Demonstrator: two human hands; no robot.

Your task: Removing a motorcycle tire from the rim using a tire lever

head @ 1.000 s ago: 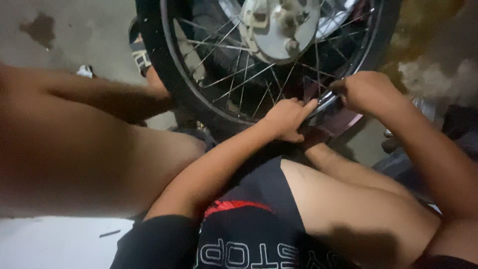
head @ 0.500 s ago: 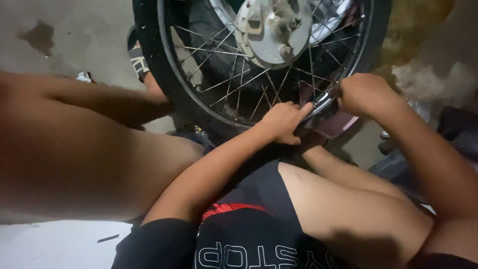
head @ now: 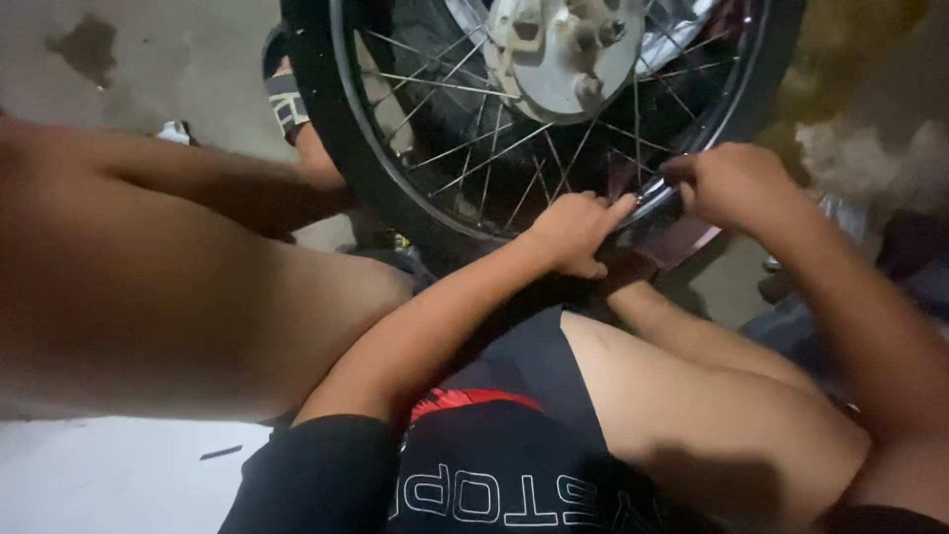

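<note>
wheel (head: 554,109) shifted up-left — both hands on rim (head: 660,203) | left hand (head: 573,232) | right hand (head: 736,183)

The single head camera looks steeply down, very near, at the black spoked metal wheel (head: 534,129) above the person's lap.

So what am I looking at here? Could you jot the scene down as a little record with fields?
Setting: a person seated on a concrete floor, legs either side of a wheel
Main thing: spoked wheel with black tyre and a metal hub
Left hand: gripping the lower rim, fingers curled over the edge
Right hand: closed on the same rim section, close beside the left
Tool: none clearly visible in either hand
Clothing: dark shorts with a red stripe
Also there: a sandalled foot behind the tyre
</note>
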